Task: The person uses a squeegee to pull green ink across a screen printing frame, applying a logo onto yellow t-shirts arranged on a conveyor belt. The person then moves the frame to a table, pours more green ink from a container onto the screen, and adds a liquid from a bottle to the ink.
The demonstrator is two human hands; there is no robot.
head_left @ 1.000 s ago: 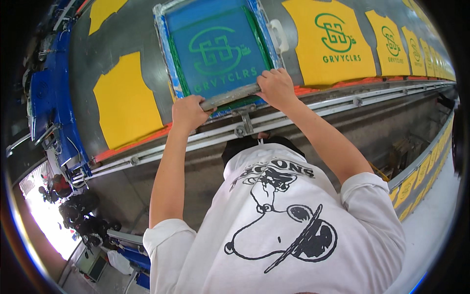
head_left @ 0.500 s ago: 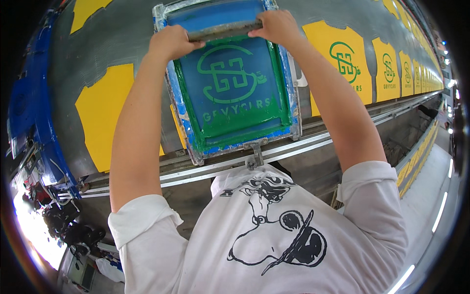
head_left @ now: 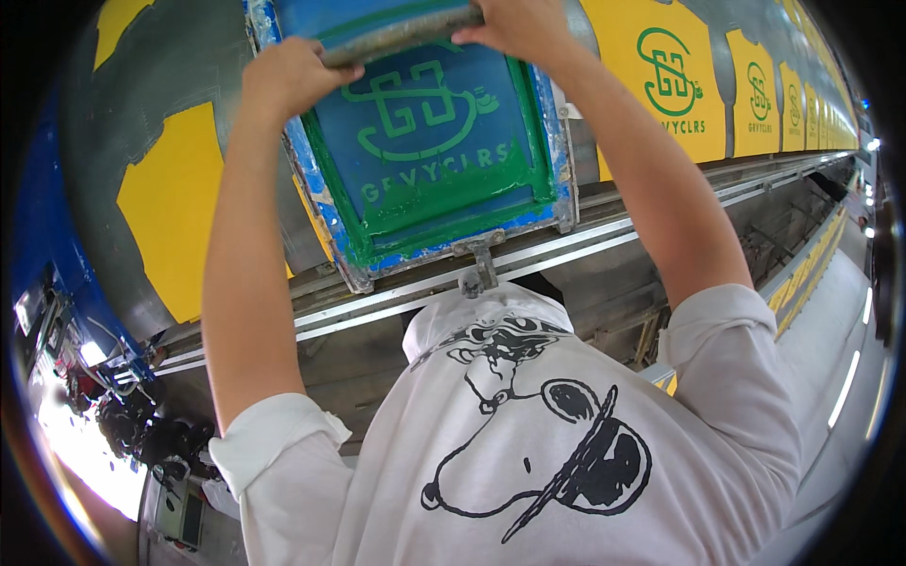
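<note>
Both of my hands grip a long grey squeegee (head_left: 401, 40) over a blue screen-printing frame (head_left: 566, 179). My left hand (head_left: 293, 80) is closed on its left end, my right hand (head_left: 514, 33) on its right. The squeegee lies across the upper part of the mesh (head_left: 425, 151), which shows a logo stencil, with green ink along its sides and thicker at the near end. A metal bracket (head_left: 481, 255) joins the frame's near side to a rail (head_left: 595, 241). The far end of the frame is cut off by the picture's edge.
Cut yellow fabric pieces (head_left: 165, 236) lie on the long grey bed (head_left: 85, 141); those to the right (head_left: 613, 141) carry green prints. Blue machinery (head_left: 52, 189) stands at the left. Dark clutter (head_left: 132, 424) sits beside a bright opening at lower left, and a yellow-lined rack (head_left: 802, 274) runs at right.
My hands have moved the squeegee from the frame's near end to its far end, uncovering green ink at the near end. The view has also shifted, putting the frame higher in the picture.
</note>
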